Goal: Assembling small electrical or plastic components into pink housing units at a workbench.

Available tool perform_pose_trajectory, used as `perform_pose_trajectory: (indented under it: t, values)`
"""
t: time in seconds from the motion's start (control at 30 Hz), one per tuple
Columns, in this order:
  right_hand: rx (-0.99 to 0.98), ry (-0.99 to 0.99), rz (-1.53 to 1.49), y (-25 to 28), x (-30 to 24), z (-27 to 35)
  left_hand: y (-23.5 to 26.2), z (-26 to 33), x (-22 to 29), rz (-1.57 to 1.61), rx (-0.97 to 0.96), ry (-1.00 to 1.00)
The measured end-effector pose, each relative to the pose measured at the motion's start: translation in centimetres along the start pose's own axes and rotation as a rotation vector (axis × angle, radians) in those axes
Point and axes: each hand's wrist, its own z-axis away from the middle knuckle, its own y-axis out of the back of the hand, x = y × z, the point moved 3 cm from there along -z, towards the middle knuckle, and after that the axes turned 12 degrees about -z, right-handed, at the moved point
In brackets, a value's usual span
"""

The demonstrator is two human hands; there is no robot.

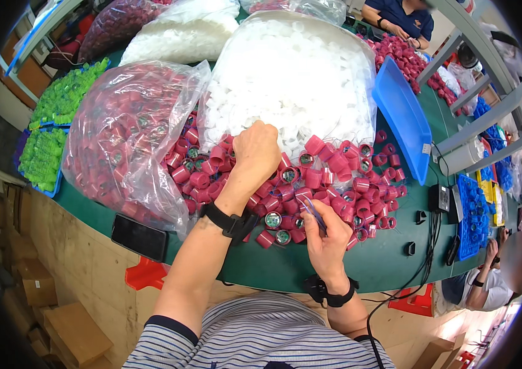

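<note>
My left hand (257,147) reaches over the pile to where the dark pink plastic rings (285,203) meet the small white translucent pieces (285,74). Its fingers are curled and point away, so whatever they hold is hidden. At the near side of the pile, my right hand (330,237) pinches slim bluish tweezers (316,215), tips toward a ring beside it. Several rings have green circuit boards inside, such as the open-ended ring (273,219) at the front. Thin wires stick out of some rings. The white pieces fill a large clear bag.
A clear bag of pink rings (126,135) bulges at left, near green parts in trays (43,160). A black phone (139,237) lies at the table's front edge. Right are an empty blue tray (405,123), black cables (431,246) and a blue basket (473,215). Two people sit nearby.
</note>
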Motion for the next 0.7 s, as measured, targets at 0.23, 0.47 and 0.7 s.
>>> perform_pose_trajectory:
  t: [0.23,0.47,0.7]
  values:
    - [0.048,-0.004,-0.059,0.6,-0.1,-0.3,2.6,2.7,-1.5,1.029,0.021,0.168]
    - [0.036,0.062,-0.008,0.0,-0.9,-0.8,2.8,8.1,-1.3,2.073,-0.499,0.296]
    - [0.004,0.213,0.082,-0.8,-1.8,-1.0,2.2,10.9,-0.6,2.101,-0.507,0.410]
